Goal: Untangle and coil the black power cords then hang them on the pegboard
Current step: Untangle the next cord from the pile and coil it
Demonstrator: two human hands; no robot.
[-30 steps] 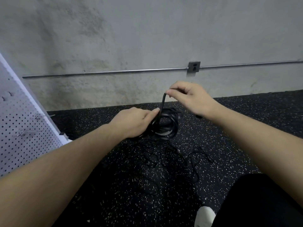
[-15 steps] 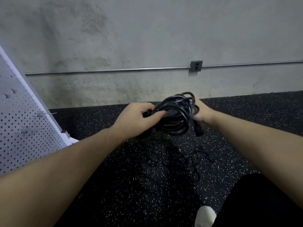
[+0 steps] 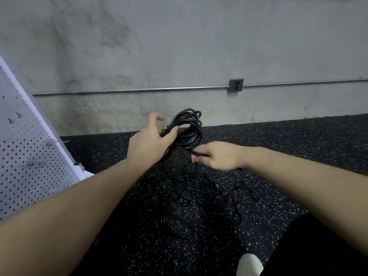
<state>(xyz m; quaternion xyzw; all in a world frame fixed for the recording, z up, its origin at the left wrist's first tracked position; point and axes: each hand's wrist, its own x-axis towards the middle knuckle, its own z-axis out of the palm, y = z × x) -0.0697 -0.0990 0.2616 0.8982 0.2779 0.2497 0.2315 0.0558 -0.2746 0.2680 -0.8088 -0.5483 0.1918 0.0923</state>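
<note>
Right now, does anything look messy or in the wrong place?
Yes. A tangle of loose black cords sprawls over the speckled floor instead of hanging on the pegboard. Only one coiled cord is bundled, gripped by the left hand, while the right hand pinches its loose end.

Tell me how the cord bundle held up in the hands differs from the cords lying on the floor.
The coiled cord is wound into tight round loops; the loose cords sprawl in tangled, irregular strands. The coiled cord is raised, gripped by the left hand, with the right hand pinching its trailing end; the loose cords lie untouched on the speckled floor. The coil stands out against the wall; the loose cords are hard to see. Both are black.
</note>
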